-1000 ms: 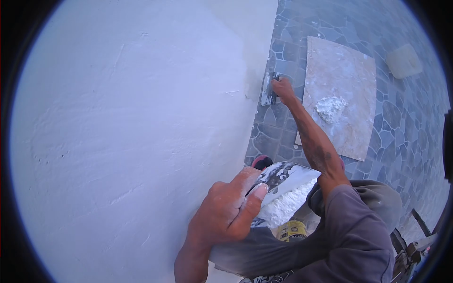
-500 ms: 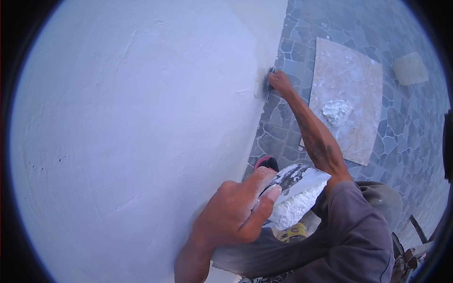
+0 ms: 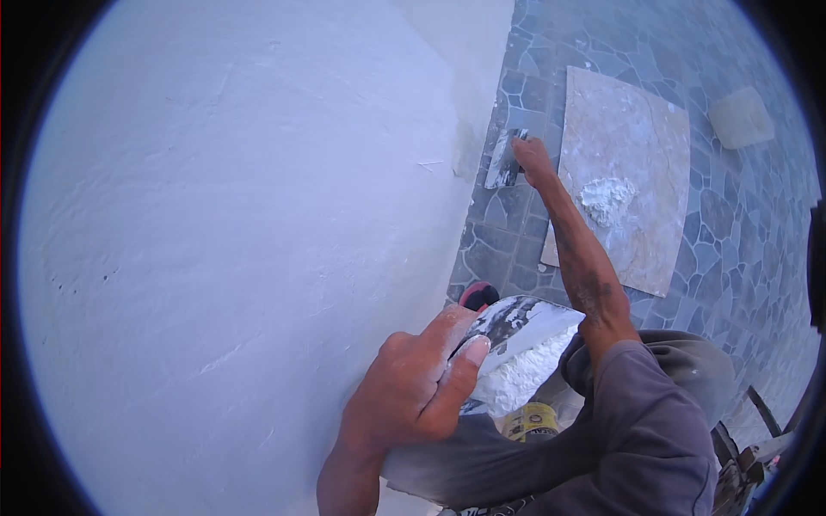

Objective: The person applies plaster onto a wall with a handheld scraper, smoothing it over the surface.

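Observation:
My left hand (image 3: 413,387), dusted with white, is closed around a broad metal plastering trowel (image 3: 551,325) low in the head view. A thick load of wet white plaster (image 3: 520,377) clings to that blade. Farther out, my right hand (image 3: 535,160) grips a second plastering trowel (image 3: 501,165), its blade smeared with white. This blade is over the stone floor, a short gap away from the foot of the white wall (image 3: 258,215). Along the wall's lower edge runs a duller, slightly darker patch (image 3: 469,148).
A flat board (image 3: 658,129) on the stone-patterned floor (image 3: 718,211) carries a mound of plaster (image 3: 607,201). Beyond it lies a pale squarish object (image 3: 742,119). A yellow-labelled container (image 3: 529,421) is by my legs, and a pink-and-black shoe tip (image 3: 478,296) is near the wall.
My right hand has drawn its trowel away from the wall's lower edge, out over the floor, so the blade now shows. My left hand and loaded trowel shifted slightly left in view.

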`<action>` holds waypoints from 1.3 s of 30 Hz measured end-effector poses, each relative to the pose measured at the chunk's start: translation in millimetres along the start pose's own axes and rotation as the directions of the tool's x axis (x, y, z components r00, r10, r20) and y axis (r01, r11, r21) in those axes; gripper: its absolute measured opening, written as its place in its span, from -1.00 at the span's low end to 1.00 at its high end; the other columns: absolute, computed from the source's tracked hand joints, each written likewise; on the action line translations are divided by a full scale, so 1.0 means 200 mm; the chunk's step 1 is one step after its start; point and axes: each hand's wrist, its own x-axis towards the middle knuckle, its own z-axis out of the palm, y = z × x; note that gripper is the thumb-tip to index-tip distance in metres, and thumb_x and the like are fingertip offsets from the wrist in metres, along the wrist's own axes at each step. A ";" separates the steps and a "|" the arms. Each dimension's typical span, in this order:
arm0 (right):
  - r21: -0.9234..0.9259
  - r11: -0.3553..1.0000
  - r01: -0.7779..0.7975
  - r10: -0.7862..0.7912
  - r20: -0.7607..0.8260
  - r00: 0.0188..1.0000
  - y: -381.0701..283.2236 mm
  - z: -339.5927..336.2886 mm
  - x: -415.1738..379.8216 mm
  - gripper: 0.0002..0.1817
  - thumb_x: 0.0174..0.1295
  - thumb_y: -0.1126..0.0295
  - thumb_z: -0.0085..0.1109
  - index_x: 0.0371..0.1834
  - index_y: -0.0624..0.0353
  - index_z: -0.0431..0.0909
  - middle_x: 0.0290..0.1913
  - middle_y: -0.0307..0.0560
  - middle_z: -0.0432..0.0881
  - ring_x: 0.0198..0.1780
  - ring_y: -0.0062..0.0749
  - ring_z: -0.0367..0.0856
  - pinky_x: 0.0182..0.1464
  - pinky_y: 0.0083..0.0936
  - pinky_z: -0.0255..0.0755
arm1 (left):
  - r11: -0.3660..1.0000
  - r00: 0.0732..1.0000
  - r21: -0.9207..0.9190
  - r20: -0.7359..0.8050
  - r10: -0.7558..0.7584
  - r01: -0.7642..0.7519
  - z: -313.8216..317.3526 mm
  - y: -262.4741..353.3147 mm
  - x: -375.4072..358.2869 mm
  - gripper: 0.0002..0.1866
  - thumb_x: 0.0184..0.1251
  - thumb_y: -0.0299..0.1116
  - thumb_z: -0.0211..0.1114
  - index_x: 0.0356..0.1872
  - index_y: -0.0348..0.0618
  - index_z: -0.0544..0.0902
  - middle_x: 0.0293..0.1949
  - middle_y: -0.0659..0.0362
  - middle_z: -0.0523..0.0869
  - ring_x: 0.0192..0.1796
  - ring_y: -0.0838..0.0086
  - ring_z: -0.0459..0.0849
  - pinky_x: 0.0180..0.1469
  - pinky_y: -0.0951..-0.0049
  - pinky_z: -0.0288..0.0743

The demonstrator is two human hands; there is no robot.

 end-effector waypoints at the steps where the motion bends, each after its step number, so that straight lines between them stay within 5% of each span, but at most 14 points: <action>1: -0.038 0.999 -0.016 0.016 0.018 1.000 0.03 0.02 0.02 -0.64 0.17 0.29 0.04 -0.46 0.50 0.51 -0.57 -0.17 0.42 -0.51 -0.48 0.40 -0.53 -0.28 0.27 | 1.000 1.000 -0.010 -0.004 -0.002 0.002 0.00 -0.01 0.00 -0.73 0.38 -0.40 0.11 0.00 -0.36 0.52 -0.48 -0.08 0.67 -0.54 0.08 0.66 -0.42 0.24 0.48; 6: -0.220 0.975 0.022 -0.009 0.061 0.998 0.06 0.11 0.05 -0.65 0.13 0.32 0.06 -0.48 0.52 0.52 -0.57 -0.13 0.45 -0.51 -0.48 0.40 -0.53 -0.32 0.27 | 0.999 0.999 0.007 0.021 -0.033 0.032 -0.02 0.01 0.02 -0.72 0.38 -0.40 0.12 0.01 -0.38 0.52 -0.48 -0.10 0.67 -0.56 0.10 0.66 -0.43 0.24 0.48; 9: -0.143 0.990 0.008 -0.002 0.046 0.999 0.08 0.16 0.02 -0.67 0.11 0.33 0.07 -0.55 0.49 0.50 -0.58 -0.14 0.46 -0.51 -0.50 0.39 -0.56 -0.33 0.22 | 0.999 0.998 0.020 0.042 -0.036 0.035 -0.03 0.01 0.03 -0.71 0.38 -0.40 0.12 0.01 -0.39 0.52 -0.47 -0.12 0.68 -0.56 0.11 0.66 -0.44 0.24 0.48; 12: -0.095 0.994 0.062 -0.038 0.235 0.971 0.11 0.13 0.04 -0.71 0.20 0.31 0.07 -0.46 0.38 0.55 -0.56 -0.26 0.43 -0.53 -0.51 0.36 -0.51 -0.36 0.25 | 1.000 0.999 0.006 0.037 -0.005 0.005 -0.03 0.00 0.03 -0.71 0.39 -0.39 0.12 0.02 -0.39 0.52 -0.45 -0.13 0.68 -0.56 0.10 0.66 -0.45 0.23 0.48; 15: -0.040 0.998 -0.046 0.052 0.150 0.987 0.13 0.14 0.04 -0.73 0.20 0.33 0.10 -0.44 0.39 0.55 -0.54 -0.28 0.42 -0.51 -0.55 0.34 -0.49 -0.41 0.23 | 1.000 0.999 0.016 0.040 0.010 -0.011 -0.03 0.01 0.03 -0.71 0.39 -0.40 0.11 0.02 -0.40 0.51 -0.44 -0.15 0.68 -0.56 0.09 0.66 -0.45 0.24 0.48; 21: -0.196 0.980 0.037 -0.020 0.090 0.996 -0.01 0.17 -0.15 -0.72 0.24 0.35 0.13 -0.31 0.45 0.56 -0.46 -0.24 0.49 -0.41 -0.59 0.40 -0.39 -0.48 0.30 | 1.000 0.999 -0.001 0.041 -0.006 0.006 -0.02 0.01 0.05 -0.71 0.39 -0.40 0.12 0.00 -0.40 0.51 -0.41 -0.13 0.68 -0.53 0.04 0.67 -0.42 0.20 0.49; 24: -0.014 0.998 0.067 -0.064 0.164 0.984 -0.13 0.19 -0.30 -0.72 0.26 0.36 0.11 -0.20 0.44 0.57 -0.42 -0.24 0.52 -0.38 -0.58 0.41 -0.34 -0.50 0.32 | 1.000 1.000 -0.016 0.011 -0.025 0.025 0.00 0.04 0.06 -0.76 0.34 -0.42 0.10 -0.12 -0.41 0.55 -0.43 -0.10 0.67 -0.48 0.12 0.65 -0.35 0.30 0.48; 31: -0.133 0.969 0.206 -0.178 0.193 0.965 -0.40 0.20 -0.54 -0.64 0.24 0.30 0.06 -0.13 0.47 0.53 -0.38 0.10 0.61 -0.31 -0.43 0.51 -0.21 -0.40 0.41 | 1.000 1.000 -0.028 0.008 0.001 0.000 0.08 0.11 0.11 -0.80 0.30 -0.44 0.09 -0.24 -0.42 0.57 -0.47 -0.07 0.63 -0.49 0.10 0.62 -0.36 0.32 0.45; 35: -0.079 0.974 0.210 -0.174 0.323 0.930 -0.62 0.11 -0.68 -0.66 0.27 0.29 0.09 -0.13 0.42 0.56 -0.32 -0.03 0.63 -0.25 -0.47 0.52 -0.13 -0.47 0.40 | 0.999 0.998 0.025 0.036 0.044 -0.045 0.11 0.13 0.13 -0.81 0.30 -0.44 0.09 -0.24 -0.41 0.56 -0.49 -0.09 0.60 -0.50 0.09 0.60 -0.39 0.29 0.42; 39: 0.009 0.987 0.162 -0.160 0.209 0.965 -0.65 -0.06 -0.52 -0.76 0.26 0.33 0.18 -0.26 0.34 0.58 -0.40 -0.28 0.53 -0.40 -0.62 0.42 -0.33 -0.55 0.33 | 0.997 0.995 0.018 0.070 0.075 -0.077 0.12 0.09 0.13 -0.79 0.36 -0.42 0.11 -0.11 -0.38 0.52 -0.45 -0.09 0.63 -0.54 0.03 0.61 -0.44 0.21 0.42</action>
